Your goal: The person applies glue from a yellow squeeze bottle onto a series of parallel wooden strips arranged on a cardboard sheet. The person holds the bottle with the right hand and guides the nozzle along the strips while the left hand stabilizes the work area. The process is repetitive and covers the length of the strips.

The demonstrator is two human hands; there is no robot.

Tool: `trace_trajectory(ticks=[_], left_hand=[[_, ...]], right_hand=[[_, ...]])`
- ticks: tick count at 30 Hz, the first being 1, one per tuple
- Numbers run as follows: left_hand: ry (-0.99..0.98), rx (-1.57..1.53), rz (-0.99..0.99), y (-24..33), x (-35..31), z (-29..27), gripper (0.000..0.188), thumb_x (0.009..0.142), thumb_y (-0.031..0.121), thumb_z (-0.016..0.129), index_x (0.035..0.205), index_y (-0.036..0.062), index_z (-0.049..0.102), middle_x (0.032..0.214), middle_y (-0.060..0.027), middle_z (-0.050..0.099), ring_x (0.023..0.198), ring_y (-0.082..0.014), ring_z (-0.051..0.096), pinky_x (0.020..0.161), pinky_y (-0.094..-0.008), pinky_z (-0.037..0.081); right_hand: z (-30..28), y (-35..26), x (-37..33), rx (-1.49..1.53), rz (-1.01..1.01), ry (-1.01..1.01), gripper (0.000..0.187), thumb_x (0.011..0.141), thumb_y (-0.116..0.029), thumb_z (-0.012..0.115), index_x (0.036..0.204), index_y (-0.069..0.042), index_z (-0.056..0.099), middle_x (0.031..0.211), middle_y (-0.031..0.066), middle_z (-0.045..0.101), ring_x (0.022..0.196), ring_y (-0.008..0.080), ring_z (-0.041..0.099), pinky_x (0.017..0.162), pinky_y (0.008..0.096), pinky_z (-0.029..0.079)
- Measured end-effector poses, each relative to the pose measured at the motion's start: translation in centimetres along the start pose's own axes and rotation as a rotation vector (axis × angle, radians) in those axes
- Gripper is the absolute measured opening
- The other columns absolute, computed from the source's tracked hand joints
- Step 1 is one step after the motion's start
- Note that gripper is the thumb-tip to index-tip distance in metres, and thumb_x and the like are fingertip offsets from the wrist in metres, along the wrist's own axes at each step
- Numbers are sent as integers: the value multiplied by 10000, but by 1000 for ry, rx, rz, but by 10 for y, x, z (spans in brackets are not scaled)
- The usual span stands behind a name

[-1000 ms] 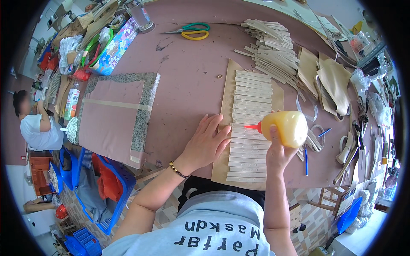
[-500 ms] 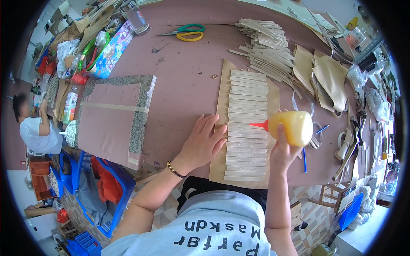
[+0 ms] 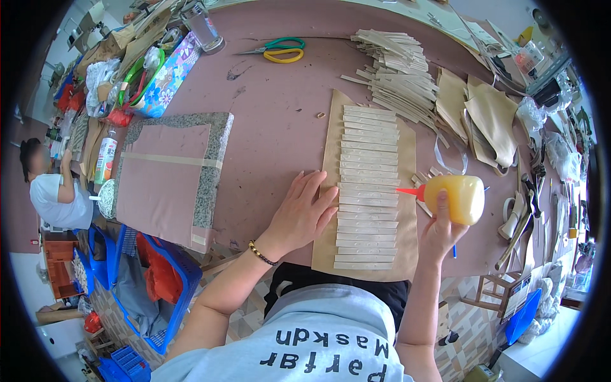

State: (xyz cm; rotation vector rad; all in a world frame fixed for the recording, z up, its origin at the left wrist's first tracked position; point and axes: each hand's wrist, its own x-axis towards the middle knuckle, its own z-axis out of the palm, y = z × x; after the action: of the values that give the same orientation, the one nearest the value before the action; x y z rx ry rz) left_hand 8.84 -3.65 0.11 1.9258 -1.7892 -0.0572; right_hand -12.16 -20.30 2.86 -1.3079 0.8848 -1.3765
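My right hand [image 3: 442, 235] is wrapped round a squeeze bottle [image 3: 459, 198] of yellow liquid, held sideways. Its red nozzle [image 3: 412, 192] points left and reaches the right ends of a column of pale strips [image 3: 369, 164]. Whether the tip touches a strip I cannot tell. The strips lie side by side, one above another, on a tan sheet [image 3: 407, 254]. My left hand [image 3: 305, 207] rests with fingers spread on the sheet's left edge, its fingertips beside the middle strips. A beaded bracelet [image 3: 262, 253] circles my left wrist.
Loose strips [image 3: 401, 70] are heaped at the far right, beside tan pieces [image 3: 490, 114]. Scissors [image 3: 280, 51] with green and yellow handles lie at the back. A stone slab [image 3: 219, 137] bears a brown sheet on the left. A person [image 3: 60, 197] is farther left.
My right hand has drawn the bottle to the right, so its nozzle has moved from the middle of the strips to their right ends. The left hand has stayed in place.
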Motion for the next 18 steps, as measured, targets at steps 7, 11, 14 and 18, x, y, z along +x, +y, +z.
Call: trace_trajectory(ticks=[7,11,14,18], left_hand=[[-8,-39,-11,0,-1,0,426,910,208,628,1285,55,498,1367,-224,380,1252,-429,404,1082,-530,362],[-35,-12,-7,6,-6,-4,435,898,207,637,1285,63,499,1368,-226,383,1248,-434,410,1077,-525,370],[-32,11,7,8,-8,-4,436,891,207,640,1283,75,502,1363,-228,394,1241,-434,420,1079,-531,366],[-21,10,2,8,-7,-2,429,887,211,639,1278,91,509,1350,-229,411,1232,-426,434,1085,-547,353]], right_hand=[[8,-16,-4,185,-5,57,412,883,-67,710,1246,17,533,1191,155,631,1087,253,633,912,361,540],[16,-11,-13,265,130,2,467,872,-59,718,1279,13,503,1211,164,619,1123,281,621,959,386,511],[30,-3,-22,273,149,-66,503,860,-54,726,1296,13,485,1215,168,614,1128,292,619,983,405,493],[47,1,-31,263,164,-121,514,858,-35,715,1307,14,468,1218,171,608,1138,311,613,986,423,490]])
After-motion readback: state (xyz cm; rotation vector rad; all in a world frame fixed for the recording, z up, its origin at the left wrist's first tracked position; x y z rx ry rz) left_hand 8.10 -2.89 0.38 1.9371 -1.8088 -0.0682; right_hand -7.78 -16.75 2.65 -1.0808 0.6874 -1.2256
